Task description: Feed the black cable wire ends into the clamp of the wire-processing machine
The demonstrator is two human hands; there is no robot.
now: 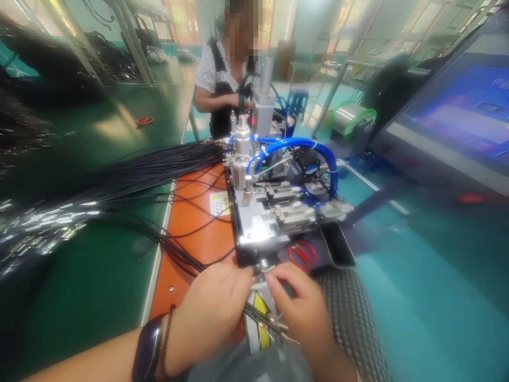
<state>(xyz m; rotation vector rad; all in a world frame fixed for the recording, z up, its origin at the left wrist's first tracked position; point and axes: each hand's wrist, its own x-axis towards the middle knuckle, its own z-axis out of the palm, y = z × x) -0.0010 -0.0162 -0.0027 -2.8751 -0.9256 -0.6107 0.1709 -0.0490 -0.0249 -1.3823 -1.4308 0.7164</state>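
Note:
My left hand (217,305) is closed, its fingertips pinching a thin black cable end (260,269) at the front edge of a small pneumatic press machine (274,212). My right hand (302,307) is closed too, pinching the same cable end from the right, with a bunch of cable ends with bare metal tips (266,321) running under its palm. A dark band and a beaded bracelet sit on my left wrist (153,347).
A big bundle of black cables (119,185) fans across the green bench (91,286) and orange machine base (194,228). Red-handled scissors (302,253) lie by the machine. A person (226,79) works at the far end. A monitor (457,116) stands at right.

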